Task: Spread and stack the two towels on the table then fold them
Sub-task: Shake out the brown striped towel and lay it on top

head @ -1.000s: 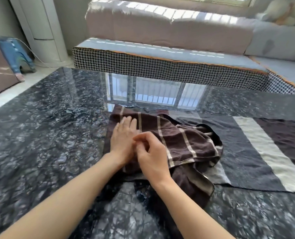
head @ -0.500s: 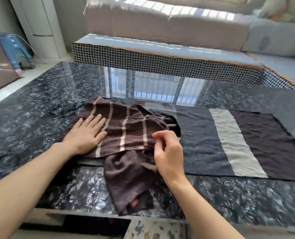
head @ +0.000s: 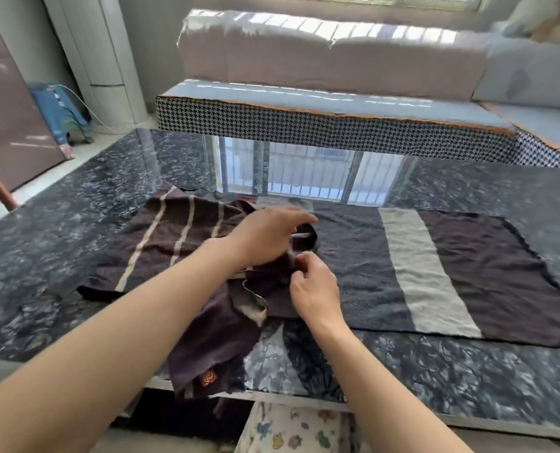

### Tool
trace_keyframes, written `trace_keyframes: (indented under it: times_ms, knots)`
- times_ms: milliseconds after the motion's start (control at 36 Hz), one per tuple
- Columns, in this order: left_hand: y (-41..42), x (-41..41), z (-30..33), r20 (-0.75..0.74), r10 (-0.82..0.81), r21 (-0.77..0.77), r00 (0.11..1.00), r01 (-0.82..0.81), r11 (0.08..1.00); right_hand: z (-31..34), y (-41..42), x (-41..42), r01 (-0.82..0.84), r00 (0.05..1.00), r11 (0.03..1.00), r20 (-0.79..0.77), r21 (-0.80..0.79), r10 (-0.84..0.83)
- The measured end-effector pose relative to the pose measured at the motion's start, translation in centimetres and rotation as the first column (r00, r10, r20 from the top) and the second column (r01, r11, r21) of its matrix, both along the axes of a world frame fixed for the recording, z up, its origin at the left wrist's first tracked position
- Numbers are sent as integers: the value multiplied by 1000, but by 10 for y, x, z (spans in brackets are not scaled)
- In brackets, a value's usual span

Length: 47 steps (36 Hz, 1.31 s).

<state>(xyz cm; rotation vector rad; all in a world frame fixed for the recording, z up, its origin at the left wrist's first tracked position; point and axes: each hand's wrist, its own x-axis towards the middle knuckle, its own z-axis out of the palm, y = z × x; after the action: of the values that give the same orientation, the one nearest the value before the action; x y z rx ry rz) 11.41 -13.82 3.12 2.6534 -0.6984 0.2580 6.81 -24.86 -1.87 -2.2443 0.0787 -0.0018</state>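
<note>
One Towel Spread, One Still Bunched

One towel of the two is laid out. The grey banded towel [head: 412, 269] lies flat on the dark marble table [head: 75, 230], right of centre, with its pale band running front to back and its near edge close to the table's front edge. This part of the spreading step appears complete.

The brown striped towel [head: 174, 237] is only partly opened. Its left half lies flat on the table; its right portion is bunched where it overlaps the left end of the grey banded towel, and one corner carrying an orange label hangs over the front edge.

The left hand [head: 265, 237] reaches across the bunched section with fingers extended; whether they hold cloth cannot be told. The right hand [head: 314, 289] pinches a fold of the brown striped towel between thumb and fingertips.

Remaining, by judgement: finish opening the brown striped towel, align it on top of the grey banded towel, then fold both together. No fold is yet made.
</note>
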Motion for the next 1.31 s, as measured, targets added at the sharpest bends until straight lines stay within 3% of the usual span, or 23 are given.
trace_keyframes:
  times_ms: [167, 222, 417, 528, 611, 667, 778, 917, 1000, 1139, 1250, 1306]
  knots:
    - [-20, 30, -18, -277, -105, 254, 955, 178, 951, -4, -17, 6, 46, 999, 942, -34, 331, -37]
    - [-19, 34, -23, -285, -91, 301, 954, 179, 937, -7, -20, 8, 72, 995, 895, -94, 440, -34]
    - [-14, 41, -8, -216, -65, 177, 974, 105, 979, -6, -13, 18, 106, 981, 738, -191, 666, 31]
    - [-10, 37, -6, -266, -85, 301, 960, 166, 939, -5, -7, 23, 160, 981, 731, -190, 663, -42]
    - [-11, 32, -8, -345, -99, 367, 933, 232, 901, -1, -8, 23, 226, 973, 617, -199, 753, -114]
    - [-11, 31, -11, -354, -113, 325, 928, 235, 916, 0, -10, 22, 245, 969, 538, -213, 806, -122]
    - [-10, 31, -10, -238, -37, 280, 971, 105, 954, -3, -14, 22, 227, 973, 552, -216, 803, -86]
    - [-12, 36, 4, -48, 36, -60, 998, -39, 997, 8, -12, 17, 115, 984, 594, -174, 796, 42]
    - [-15, 37, 16, 53, 148, -237, 988, -132, 963, 17, -13, 16, -22, 983, 651, -103, 759, 154]
    - [-16, 39, 34, 175, 270, -341, 947, -199, 919, 35, -22, 19, -244, 949, 724, 5, 645, 315]
    - [-11, 43, 44, 169, 411, -454, 896, -300, 839, 44, -40, 22, -316, 935, 705, 80, 634, 347]
    - [-6, 46, 45, 135, 479, -479, 868, -365, 798, 49, -50, 25, -268, 957, 627, 128, 732, 259]
